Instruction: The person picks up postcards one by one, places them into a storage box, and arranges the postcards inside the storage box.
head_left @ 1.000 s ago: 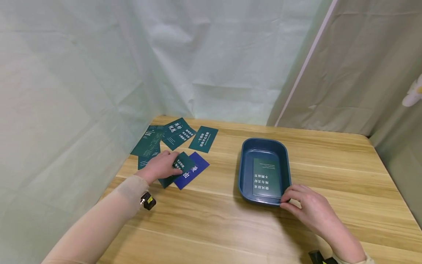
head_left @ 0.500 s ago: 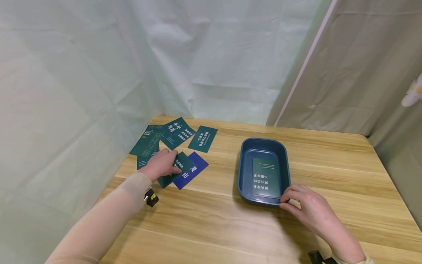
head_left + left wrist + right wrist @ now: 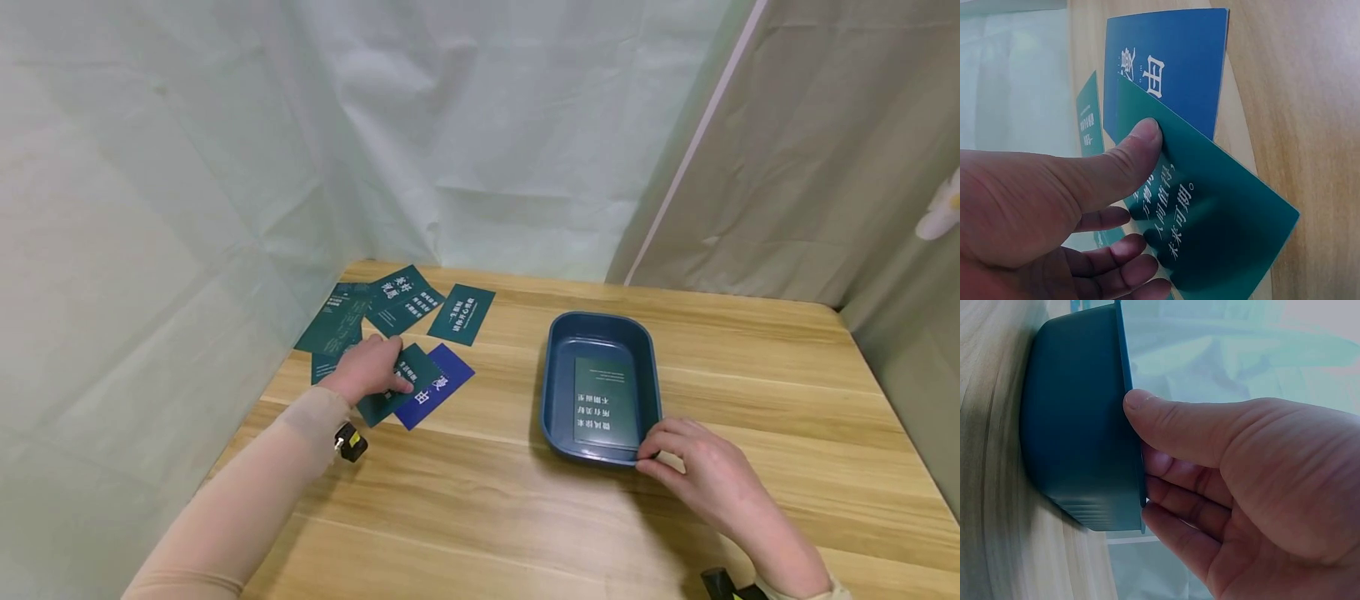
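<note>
Holding green card (image 3: 1229, 194) in left grip (image 3: 366, 368), narrow, with thumb on its printed face and fingers curled at its edge. Lying partly over blue card (image 3: 447, 375), on left part of wooden surface (image 3: 480, 500). In right grip (image 3: 697, 467), pinching rim of blue tray (image 3: 600, 327) at near right corner. In bottom of tray: second green card (image 3: 604, 402), flat, printed side up. Around left grip: more green cards (image 3: 403, 312), some overlapping, one just apart toward back of surface. Behind surface: pale cloth (image 3: 510, 150), with darker cloth (image 3: 802, 167) at right.
</note>
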A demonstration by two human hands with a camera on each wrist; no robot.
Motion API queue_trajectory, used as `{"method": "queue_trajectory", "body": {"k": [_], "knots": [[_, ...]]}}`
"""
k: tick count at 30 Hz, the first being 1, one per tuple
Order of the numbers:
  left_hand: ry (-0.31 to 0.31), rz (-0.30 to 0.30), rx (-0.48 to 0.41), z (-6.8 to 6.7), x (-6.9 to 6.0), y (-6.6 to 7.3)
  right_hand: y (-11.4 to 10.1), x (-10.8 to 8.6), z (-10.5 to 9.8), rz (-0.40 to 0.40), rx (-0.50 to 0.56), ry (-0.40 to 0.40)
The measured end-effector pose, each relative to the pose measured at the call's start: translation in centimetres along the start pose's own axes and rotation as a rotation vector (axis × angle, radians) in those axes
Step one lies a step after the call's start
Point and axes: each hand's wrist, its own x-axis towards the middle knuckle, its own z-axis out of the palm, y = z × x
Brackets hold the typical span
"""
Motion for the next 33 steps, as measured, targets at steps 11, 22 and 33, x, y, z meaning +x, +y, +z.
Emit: {"method": "queue_trajectory", "body": {"k": [11,22,33], "knots": [[-0.02,0.0,0.004,-0.4,-0.3,0.5,0.0,0.0,0.0,0.009,0.001,-0.008],[-0.077,-0.055,-0.042,-0.6,0.4,0.2,0.0,-0.1,0.0,0.014,0.004,-0.017],[-0.055,-0.037,-0.004,-0.6,0.6,0.5,-0.1,0.0,-0.1,0.018,0.0,-0.008]]}}
